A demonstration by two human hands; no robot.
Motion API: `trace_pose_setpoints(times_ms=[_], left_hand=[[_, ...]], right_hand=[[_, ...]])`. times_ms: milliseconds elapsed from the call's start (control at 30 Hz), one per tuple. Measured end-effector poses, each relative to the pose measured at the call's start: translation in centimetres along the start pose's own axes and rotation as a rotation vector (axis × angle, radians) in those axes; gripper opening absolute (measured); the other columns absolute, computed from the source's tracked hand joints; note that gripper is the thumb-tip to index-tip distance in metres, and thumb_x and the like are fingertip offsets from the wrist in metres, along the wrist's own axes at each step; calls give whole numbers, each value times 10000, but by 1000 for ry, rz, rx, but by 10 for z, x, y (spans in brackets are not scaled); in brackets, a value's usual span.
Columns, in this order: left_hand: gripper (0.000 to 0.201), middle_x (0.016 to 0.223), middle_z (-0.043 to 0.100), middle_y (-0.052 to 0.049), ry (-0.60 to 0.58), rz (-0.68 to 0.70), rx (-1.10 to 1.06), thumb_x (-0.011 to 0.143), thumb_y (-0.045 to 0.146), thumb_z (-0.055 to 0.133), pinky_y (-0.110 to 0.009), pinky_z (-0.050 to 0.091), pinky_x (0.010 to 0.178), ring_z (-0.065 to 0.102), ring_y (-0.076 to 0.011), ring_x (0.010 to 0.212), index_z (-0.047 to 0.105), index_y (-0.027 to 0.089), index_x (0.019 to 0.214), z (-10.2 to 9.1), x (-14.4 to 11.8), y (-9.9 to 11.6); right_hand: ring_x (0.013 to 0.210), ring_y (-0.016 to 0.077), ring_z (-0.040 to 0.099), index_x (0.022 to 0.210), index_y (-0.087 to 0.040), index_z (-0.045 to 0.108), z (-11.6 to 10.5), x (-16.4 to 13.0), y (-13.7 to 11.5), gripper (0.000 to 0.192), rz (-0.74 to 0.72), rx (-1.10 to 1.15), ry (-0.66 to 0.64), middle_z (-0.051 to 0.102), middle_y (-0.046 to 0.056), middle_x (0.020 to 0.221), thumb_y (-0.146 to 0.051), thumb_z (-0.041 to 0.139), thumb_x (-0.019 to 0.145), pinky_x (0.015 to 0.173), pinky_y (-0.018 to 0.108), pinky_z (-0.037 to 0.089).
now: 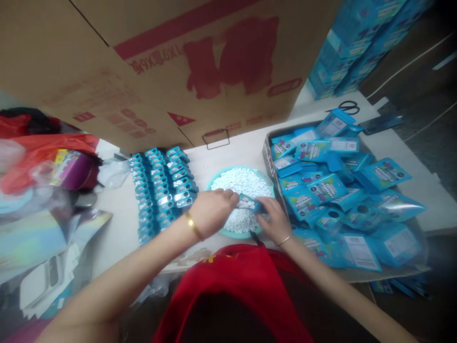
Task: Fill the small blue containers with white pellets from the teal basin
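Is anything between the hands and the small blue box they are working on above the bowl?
Nothing visible. The left hand and right hand both already grip the small blue box directly, above the teal bowl of small white pellets.

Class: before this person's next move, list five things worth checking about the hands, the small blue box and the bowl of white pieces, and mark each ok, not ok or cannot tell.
1. Both hands on the small blue box: left hand and right hand grip its ends: ok.
2. Box held over the bowl: ok.
3. Bowl holds white pieces: ok.
4. Box full: cannot tell.
5. Rows of small boxes on the left stand neatly: ok.
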State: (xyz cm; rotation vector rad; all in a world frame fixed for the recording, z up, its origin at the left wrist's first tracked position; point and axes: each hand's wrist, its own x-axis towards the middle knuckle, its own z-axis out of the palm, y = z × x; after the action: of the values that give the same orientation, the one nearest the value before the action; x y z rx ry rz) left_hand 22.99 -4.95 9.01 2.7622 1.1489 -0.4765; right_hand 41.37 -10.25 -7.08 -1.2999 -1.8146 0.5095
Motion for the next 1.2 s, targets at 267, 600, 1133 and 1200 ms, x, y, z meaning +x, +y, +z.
trace_pose_setpoints(times_ms=[267, 600, 1133, 1200], left_hand=[[141, 841, 601, -64, 44, 1, 15, 868, 142, 451, -280, 480, 623, 573, -183, 750, 588, 146, 902, -22, -25, -1], [264, 951, 579, -62, 236, -82, -677, 848, 319, 556, -280, 469, 757, 563, -169, 841, 529, 177, 1069, 120, -44, -7], [376, 1112, 596, -117, 181, -816, -478, 832, 363, 472, -344, 474, 815, 599, -263, 970, 521, 150, 1138, 282, -109, -135], [447, 1201, 543, -158, 191, -891, -420, 851, 374, 438, -366, 485, 800, 589, -288, 1010, 469, 129, 1224, 280, -105, -123]], right_hand=[[1060, 238, 563, 1161, -221, 528, 6, -6, -6, 338, 125, 227, 16, 600, 93, 1111, -189, 525, 824, 917, 409, 484], [1046, 248, 591, 1195, -222, 518, 7, -8, -31, 402, 106, 357, -284, 611, 87, 1134, -343, 603, 821, 897, 392, 504], [923, 323, 624, 1357, -137, 367, -90, 136, 124, 936, 936, -306, -88, 572, 203, 1189, -671, 656, 645, 778, 449, 513], [739, 254, 639, 1381, -181, 338, -89, 130, 124, 967, 962, -99, -116, 598, 166, 1156, -602, 730, 603, 634, 398, 539]])
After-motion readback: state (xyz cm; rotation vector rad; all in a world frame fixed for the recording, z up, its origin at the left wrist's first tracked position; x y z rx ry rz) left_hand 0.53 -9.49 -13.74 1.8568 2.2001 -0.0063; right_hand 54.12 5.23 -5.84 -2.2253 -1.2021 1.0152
